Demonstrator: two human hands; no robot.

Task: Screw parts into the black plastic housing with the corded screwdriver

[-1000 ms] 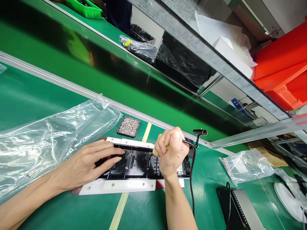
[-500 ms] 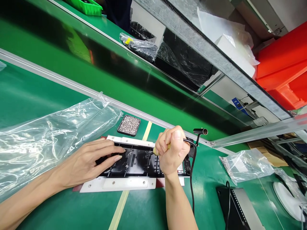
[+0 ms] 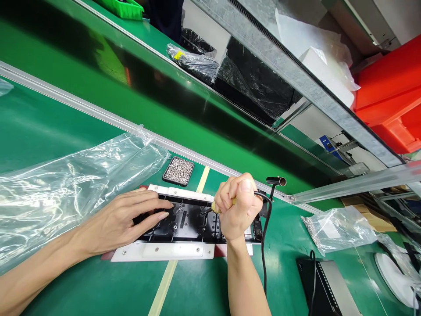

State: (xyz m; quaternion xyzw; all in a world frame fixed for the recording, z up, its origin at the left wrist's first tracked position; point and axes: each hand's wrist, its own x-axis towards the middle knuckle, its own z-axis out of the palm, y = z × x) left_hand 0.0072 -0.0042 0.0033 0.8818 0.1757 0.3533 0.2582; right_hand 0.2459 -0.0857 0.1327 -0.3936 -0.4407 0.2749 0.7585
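A long black plastic panel [image 3: 184, 221] lies between white fixture strips [image 3: 164, 252] on the green bench. My right hand [image 3: 238, 206] is wrapped round a corded soldering iron [image 3: 214, 207], its yellowish grip partly showing and its tip angled left, down at the panel. Whether the tip touches a post there I cannot tell. A black cord runs from the top of my fist. My left hand [image 3: 134, 217] rests on the left end of the panel with its fingers apart, holding nothing. Behind the panel sits a black tray [image 3: 178, 171] of small metal pieces.
A clear plastic sheet [image 3: 82, 184] covers the left side of the bench. To the right stand a metal tube holder [image 3: 275, 181], a plastic bag of small parts [image 3: 335, 230] and a black-and-grey box [image 3: 325, 285]. A metal rail [image 3: 75, 103] runs along the back.
My hands and the iron keep almost the same pose over the panel. The whole view has shifted slightly.
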